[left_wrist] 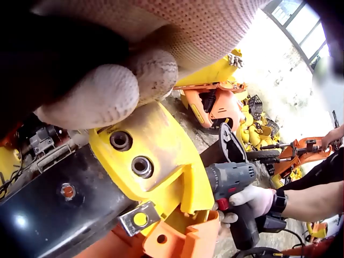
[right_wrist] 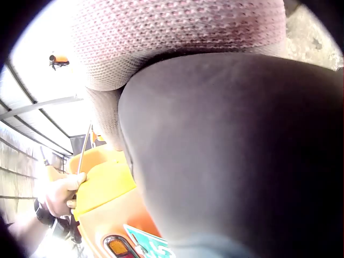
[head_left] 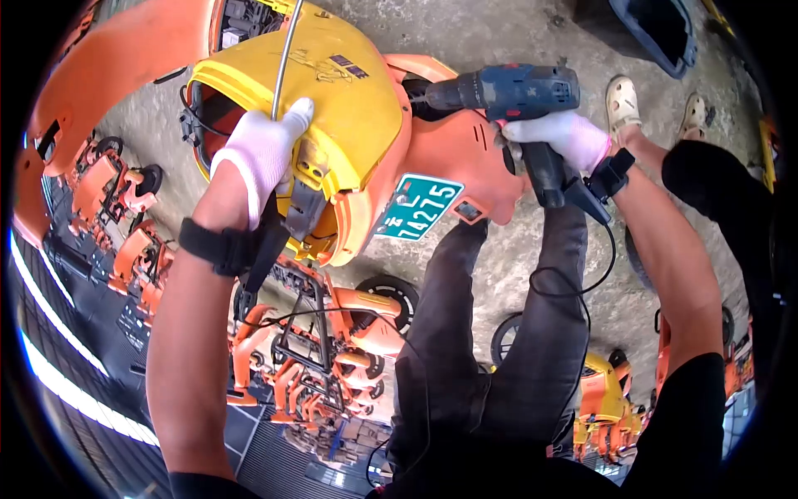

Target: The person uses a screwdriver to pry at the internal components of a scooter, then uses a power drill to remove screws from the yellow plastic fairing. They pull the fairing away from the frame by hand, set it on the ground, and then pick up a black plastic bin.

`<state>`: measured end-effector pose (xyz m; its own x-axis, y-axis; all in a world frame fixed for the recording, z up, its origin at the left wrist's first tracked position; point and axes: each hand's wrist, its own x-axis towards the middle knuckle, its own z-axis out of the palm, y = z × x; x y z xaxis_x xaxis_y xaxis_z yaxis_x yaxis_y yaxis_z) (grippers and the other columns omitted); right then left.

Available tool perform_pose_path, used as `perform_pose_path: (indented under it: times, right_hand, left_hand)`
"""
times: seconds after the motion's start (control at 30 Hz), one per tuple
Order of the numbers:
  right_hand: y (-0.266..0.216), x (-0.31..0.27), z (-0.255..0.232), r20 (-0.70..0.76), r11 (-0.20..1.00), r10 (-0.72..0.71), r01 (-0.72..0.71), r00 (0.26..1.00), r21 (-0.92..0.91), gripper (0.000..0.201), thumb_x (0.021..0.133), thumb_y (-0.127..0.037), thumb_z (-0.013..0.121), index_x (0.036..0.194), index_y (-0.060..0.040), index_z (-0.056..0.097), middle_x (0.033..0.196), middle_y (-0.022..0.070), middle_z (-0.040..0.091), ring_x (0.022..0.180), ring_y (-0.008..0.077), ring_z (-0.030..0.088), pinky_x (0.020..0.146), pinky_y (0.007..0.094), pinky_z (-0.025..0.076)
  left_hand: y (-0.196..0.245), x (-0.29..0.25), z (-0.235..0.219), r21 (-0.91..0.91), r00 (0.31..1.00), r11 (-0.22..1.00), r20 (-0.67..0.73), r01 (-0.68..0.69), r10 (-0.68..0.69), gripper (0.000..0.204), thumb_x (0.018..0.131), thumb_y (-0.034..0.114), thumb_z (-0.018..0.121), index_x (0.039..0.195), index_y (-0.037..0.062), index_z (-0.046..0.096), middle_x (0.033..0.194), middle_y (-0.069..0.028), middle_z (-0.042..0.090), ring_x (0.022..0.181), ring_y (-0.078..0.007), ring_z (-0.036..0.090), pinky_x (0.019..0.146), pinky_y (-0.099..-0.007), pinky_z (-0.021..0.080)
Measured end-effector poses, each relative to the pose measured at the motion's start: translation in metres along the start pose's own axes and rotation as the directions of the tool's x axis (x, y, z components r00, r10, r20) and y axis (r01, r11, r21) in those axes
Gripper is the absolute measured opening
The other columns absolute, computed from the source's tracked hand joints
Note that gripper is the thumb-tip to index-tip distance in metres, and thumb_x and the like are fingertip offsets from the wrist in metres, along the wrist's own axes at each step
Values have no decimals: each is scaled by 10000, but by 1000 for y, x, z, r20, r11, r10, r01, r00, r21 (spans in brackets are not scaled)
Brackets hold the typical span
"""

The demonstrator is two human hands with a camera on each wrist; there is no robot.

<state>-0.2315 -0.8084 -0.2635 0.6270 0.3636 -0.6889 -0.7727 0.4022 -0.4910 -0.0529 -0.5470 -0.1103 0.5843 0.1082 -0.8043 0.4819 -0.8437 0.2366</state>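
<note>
My right hand, in a white knit glove, grips a dark blue cordless drill by its handle. The drill's nose points left at the gap beside the orange scooter body, and its tip is hidden there. My gloved left hand holds a thin metal rod, fingers curled, thumb over the yellow cover. In the left wrist view, its fingertips lie right at the yellow piece with two round holes. A green number plate is fixed to the scooter. Close-up, dark grey drill housing fills the right wrist view.
Several orange scooters and frames stand behind on the left and below. A dark bin is at the upper right. Another person's feet in pale clogs are on the concrete floor. Black cables hang from my wrists.
</note>
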Motion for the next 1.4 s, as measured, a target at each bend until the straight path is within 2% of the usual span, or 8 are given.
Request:
perform_pose_path:
  times: [0.07, 0.2, 0.43, 0.73, 0.8, 1.07, 1.2, 1.4]
  right_hand:
    - [-11, 8, -3, 39, 998, 53, -52, 998, -33, 209, 824, -94, 686, 1012, -54, 606, 906, 38, 616, 816, 163, 629, 737, 340, 536]
    - [-5, 24, -20, 150, 1000, 6, -8, 989, 15, 225, 828, -157, 699, 1021, -60, 637, 876, 45, 665, 703, 108, 619, 613, 265, 515]
    - [-8, 41, -40, 263, 991, 96, -117, 960, 66, 230, 829, -143, 694, 1032, -53, 637, 883, 46, 666, 704, 106, 611, 630, 256, 516]
    - [-14, 49, -41, 307, 985, 123, -154, 944, 79, 284, 838, -118, 716, 1095, -28, 633, 1006, 55, 654, 917, 170, 661, 713, 300, 548]
    - [-13, 49, -42, 309, 985, 130, -159, 942, 70, 290, 838, -118, 718, 1099, -27, 633, 1008, 57, 655, 915, 172, 660, 715, 302, 549]
    - [-12, 54, -47, 286, 990, 126, -138, 950, 20, 252, 850, -131, 708, 1069, -19, 655, 976, 51, 669, 860, 150, 652, 704, 290, 540]
    - [-22, 65, -57, 367, 957, 60, 50, 928, -285, 281, 855, -72, 690, 1130, -42, 639, 989, 26, 673, 900, 114, 619, 813, 292, 515]
    - [-34, 79, -65, 498, 932, -114, 266, 860, -246, 299, 831, -42, 708, 1122, -48, 640, 1003, 13, 675, 902, 97, 608, 795, 273, 504]
  left_hand:
    - [-1, 3, -4, 49, 1000, 999, -6, 18, -18, 414, 974, 363, 546, 725, 36, 593, 500, -37, 539, 336, -93, 374, 342, -259, 271]
    - [0, -1, -4, 80, 999, 997, 49, 16, -20, 403, 986, 333, 531, 730, 27, 584, 534, -65, 595, 342, -84, 391, 336, -235, 304]
    - [14, -8, 2, 79, 990, 987, -32, 142, -140, 340, 980, 326, 560, 853, 10, 564, 513, 8, 485, 365, -63, 408, 348, -222, 323]
    - [19, -10, 2, 103, 984, 981, -82, 167, -159, 347, 983, 326, 560, 877, -4, 562, 525, 22, 478, 380, -59, 421, 366, -205, 336]
    - [14, -7, -6, 162, 983, 970, -3, 180, -182, 419, 948, 347, 614, 942, -70, 585, 665, -52, 598, 485, -103, 544, 442, -234, 437]
    - [6, -5, -8, 137, 973, 964, -64, 228, -221, 423, 939, 351, 633, 962, -67, 574, 668, -48, 585, 520, -91, 532, 436, -244, 405]
    - [11, -5, -6, 143, 975, 965, -1, 220, -222, 445, 931, 356, 645, 1005, -71, 545, 691, -43, 577, 531, -87, 521, 453, -239, 408]
    - [17, -12, 4, 123, 970, 970, -152, 210, -191, 458, 929, 345, 650, 1033, -79, 514, 698, -45, 578, 544, -88, 531, 480, -238, 436]
